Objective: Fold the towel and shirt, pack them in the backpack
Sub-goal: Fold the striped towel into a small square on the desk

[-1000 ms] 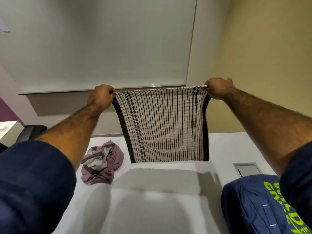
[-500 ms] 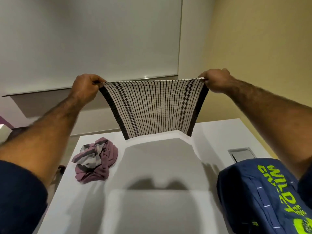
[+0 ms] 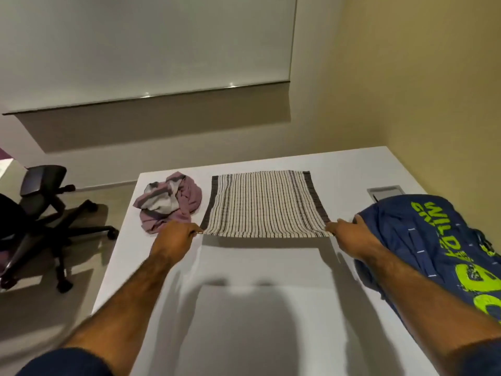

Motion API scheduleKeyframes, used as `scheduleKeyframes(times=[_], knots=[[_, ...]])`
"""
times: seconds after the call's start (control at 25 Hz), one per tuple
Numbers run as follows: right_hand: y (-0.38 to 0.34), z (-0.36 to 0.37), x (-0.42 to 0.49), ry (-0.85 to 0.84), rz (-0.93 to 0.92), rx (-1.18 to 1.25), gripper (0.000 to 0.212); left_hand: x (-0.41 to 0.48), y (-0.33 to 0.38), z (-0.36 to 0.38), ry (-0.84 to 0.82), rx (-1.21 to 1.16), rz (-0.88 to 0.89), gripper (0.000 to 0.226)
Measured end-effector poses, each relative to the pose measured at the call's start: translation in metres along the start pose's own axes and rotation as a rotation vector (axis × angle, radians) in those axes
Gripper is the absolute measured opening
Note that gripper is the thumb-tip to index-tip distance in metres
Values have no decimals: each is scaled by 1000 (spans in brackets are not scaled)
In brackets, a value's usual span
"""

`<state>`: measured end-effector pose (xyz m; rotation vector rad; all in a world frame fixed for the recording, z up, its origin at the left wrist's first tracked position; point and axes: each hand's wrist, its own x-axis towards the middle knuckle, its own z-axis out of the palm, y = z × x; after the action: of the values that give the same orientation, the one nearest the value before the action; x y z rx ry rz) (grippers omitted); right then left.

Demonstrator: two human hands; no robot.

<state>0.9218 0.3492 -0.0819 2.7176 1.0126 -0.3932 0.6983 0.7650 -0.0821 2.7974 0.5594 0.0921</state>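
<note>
Fingers (image 3: 195,232) of left hand (image 3: 174,238) and right hand (image 3: 349,236) pinched shut on near corners of towel (image 3: 261,204). Held high in air half second ago, now spread on table (image 3: 271,267), near edge slightly lifted. Ready for next fold. Shirt (image 3: 169,203) crumpled at left, backpack (image 3: 444,245) at right, not yet packed.

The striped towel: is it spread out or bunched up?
Spread out. The striped towel lies flat on the white table, its near corners pinched by the left hand and right hand.
</note>
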Motion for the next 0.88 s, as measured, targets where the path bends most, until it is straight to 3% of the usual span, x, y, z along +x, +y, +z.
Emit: scheduleKeyframes(times=[0.24,0.44,0.56,0.84,0.88], knots=[[-33,93,-56,-160,35,22,64,-94,-12,72,-195,159,121,43],[-58,123,-126,-180,35,8,68,-163,-25,98,-119,163,259,23],[-68,141,-154,-173,64,52,68,-199,-26,107,-91,152,363,33],[-91,158,-207,-199,200,141,66,-261,-27,127,-96,27,190,15],[-94,159,-213,-201,241,201,65,-266,-25,124,-78,12,151,25]])
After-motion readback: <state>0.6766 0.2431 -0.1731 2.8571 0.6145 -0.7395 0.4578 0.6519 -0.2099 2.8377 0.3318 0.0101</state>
